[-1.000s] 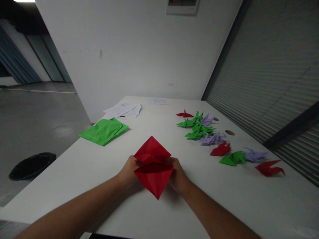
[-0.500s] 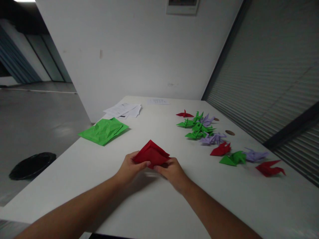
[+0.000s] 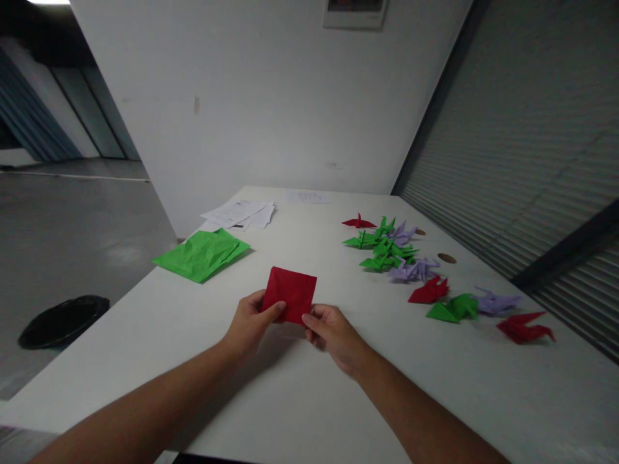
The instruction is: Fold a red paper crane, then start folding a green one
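Observation:
A folded square of red origami paper [image 3: 293, 291] is held up a little above the white table, its face toward me. My left hand [image 3: 252, 320] grips its left side, thumb lying across the front and fingers hidden behind. At the lower right corner, my right hand [image 3: 330, 332] pinches the paper between thumb and curled fingers. To the right lie several folded paper cranes: a red crane [image 3: 525, 328], a green crane [image 3: 453, 309] and a purple crane [image 3: 496, 301] are the nearest, with a mixed cluster behind them.
Green paper sheets [image 3: 202, 255] lie on the table [image 3: 309, 399] at left, with printed white papers [image 3: 240, 213] behind. A black-lined bin [image 3: 64, 321] stands on the floor at left. A wall closes the far end; blinds [image 3: 522, 142] run along the right.
The red paper has turned from a corner-up diamond with loose layers to a flatter square. My right hand has shifted its hold to the lower right corner.

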Tool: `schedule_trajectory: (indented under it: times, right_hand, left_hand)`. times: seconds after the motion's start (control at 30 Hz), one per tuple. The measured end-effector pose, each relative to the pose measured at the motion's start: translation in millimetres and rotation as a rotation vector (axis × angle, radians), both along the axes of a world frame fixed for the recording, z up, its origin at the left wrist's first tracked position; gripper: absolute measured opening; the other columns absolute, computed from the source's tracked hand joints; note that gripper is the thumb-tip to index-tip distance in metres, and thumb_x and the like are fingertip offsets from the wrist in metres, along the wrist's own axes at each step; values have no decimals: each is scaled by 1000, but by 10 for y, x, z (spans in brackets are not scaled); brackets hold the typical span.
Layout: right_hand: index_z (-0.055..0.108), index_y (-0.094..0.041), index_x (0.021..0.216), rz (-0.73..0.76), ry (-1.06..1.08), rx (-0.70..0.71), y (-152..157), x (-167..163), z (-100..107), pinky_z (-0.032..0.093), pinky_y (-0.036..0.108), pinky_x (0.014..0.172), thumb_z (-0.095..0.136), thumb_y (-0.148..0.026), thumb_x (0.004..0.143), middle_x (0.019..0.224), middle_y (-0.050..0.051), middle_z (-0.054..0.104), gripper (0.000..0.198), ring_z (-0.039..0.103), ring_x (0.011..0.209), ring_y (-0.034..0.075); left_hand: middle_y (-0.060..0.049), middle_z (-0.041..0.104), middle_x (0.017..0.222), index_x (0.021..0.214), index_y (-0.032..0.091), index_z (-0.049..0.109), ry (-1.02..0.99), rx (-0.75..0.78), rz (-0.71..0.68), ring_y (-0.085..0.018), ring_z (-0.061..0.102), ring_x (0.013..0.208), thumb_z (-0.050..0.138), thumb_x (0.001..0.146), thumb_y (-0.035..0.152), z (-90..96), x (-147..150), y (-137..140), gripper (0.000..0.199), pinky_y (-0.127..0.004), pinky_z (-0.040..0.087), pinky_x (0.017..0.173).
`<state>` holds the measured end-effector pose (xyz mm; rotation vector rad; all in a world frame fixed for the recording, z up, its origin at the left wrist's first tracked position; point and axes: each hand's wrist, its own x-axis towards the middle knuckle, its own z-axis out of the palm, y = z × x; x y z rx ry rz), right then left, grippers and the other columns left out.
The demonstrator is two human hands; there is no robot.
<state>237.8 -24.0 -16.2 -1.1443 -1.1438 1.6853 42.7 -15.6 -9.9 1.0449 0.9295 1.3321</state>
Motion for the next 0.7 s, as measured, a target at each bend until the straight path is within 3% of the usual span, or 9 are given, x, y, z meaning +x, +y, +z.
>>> schedule_trajectory:
  times: [0.17,0.23,0.33,0.53,0.7]
  right_hand:
    - [59,-18,81,11,131,-96,5,1,31,21,20,46,89,-61,66,61,-5,57,55,44,47,6]
    - [60,-17,82,36,208,-137,4,14,60,21,20,46,91,-60,65,66,-5,57,55,45,48,5]
    - [63,-16,83,71,323,-161,-4,29,95,23,20,47,93,-55,67,70,-4,57,52,46,50,5]
    - [64,-15,79,108,441,-143,-10,49,111,27,23,49,94,-47,71,70,-2,58,45,48,52,7]
    - [68,-15,81,159,564,-101,-37,61,127,31,26,54,93,-39,75,71,-1,59,35,49,55,10]
  left_hand:
    - [-4,69,72,79,13,73,-298,50,-108,-16,63,66,79,83,52,58,-15,-36,40,-28,53,64]
    - [-5,70,75,82,14,72,-361,56,-192,-18,64,68,72,88,52,89,-18,-47,39,-30,54,66]
    - [-5,71,79,95,14,71,-349,53,-241,-17,64,67,69,90,49,117,-12,-46,35,-30,53,65]
    - [-4,72,86,96,18,66,-376,-36,-131,-19,67,75,74,87,42,64,-21,9,27,-31,55,71]
    - [-10,75,96,101,13,72,-356,-134,-246,-23,70,84,72,77,27,53,-41,6,27,-33,56,78]
